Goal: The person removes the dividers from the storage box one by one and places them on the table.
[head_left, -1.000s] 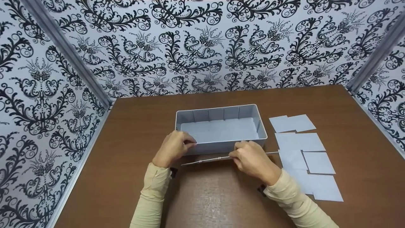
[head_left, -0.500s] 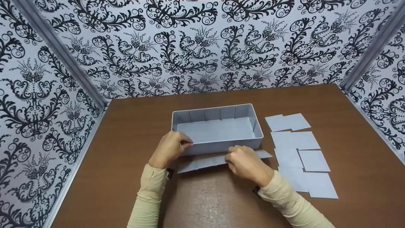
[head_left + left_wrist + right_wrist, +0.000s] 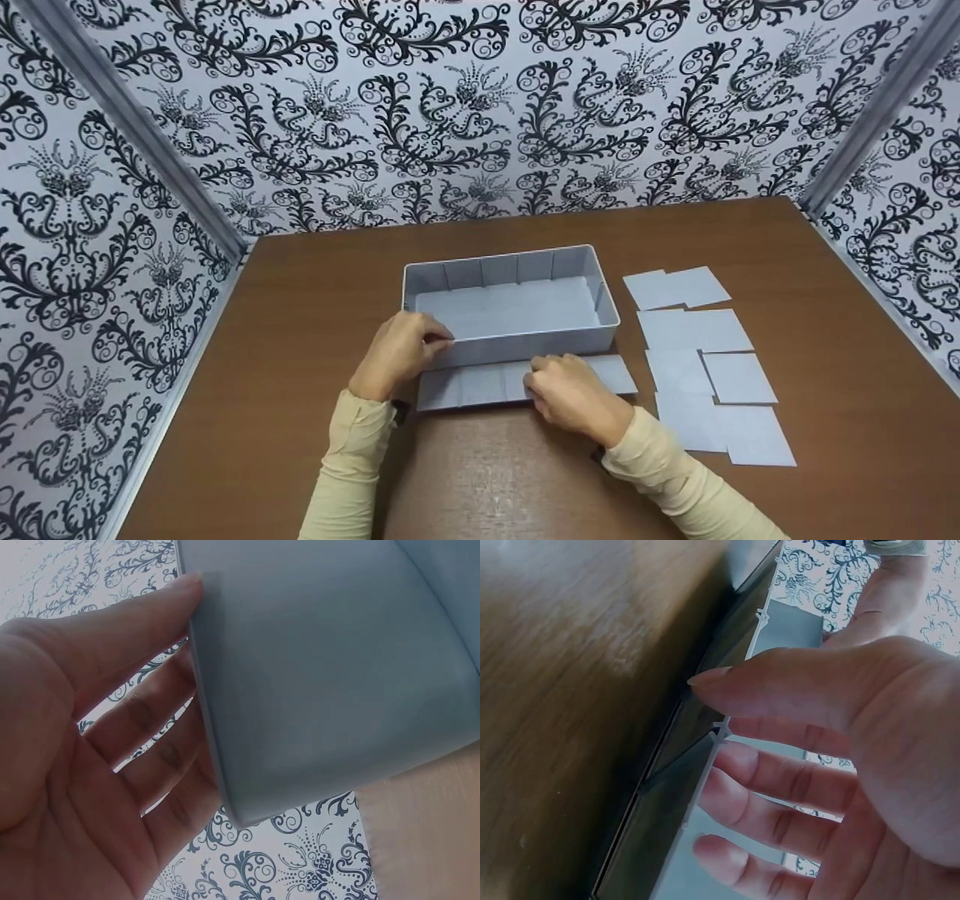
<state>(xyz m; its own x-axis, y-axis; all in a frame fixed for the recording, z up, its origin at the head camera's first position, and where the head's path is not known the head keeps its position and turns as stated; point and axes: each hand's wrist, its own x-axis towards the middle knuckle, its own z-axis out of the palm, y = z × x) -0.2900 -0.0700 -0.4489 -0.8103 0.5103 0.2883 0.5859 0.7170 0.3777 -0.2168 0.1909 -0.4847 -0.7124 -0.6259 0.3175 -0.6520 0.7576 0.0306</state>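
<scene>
In the head view a grey rectangular plastic box point(image 3: 536, 346) stands on the table, its inside showing bare. My left hand point(image 3: 394, 351) pinches its near rim close to the left corner. The left wrist view shows the thumb on one face of the box wall point(image 3: 330, 675) and the fingers behind it. In front of the box is a long grey plastic panel point(image 3: 480, 385) with cross ridges, tilted nearly flat. My right hand point(image 3: 568, 394) grips it right of its middle. From the right wrist, the thumb lies on one side of the panel point(image 3: 676, 821), the fingers on the other.
Several thin whitish square plates point(image 3: 718, 328) lie partly overlapping to the right of the box. A brown wooden table point(image 3: 322, 300) carries everything. Patterned walls point(image 3: 480, 112) enclose its back and sides.
The panel has turned from standing on edge to lying nearly flat before the box, with my right hand moving slightly lower. My left hand keeps its hold on the rim.
</scene>
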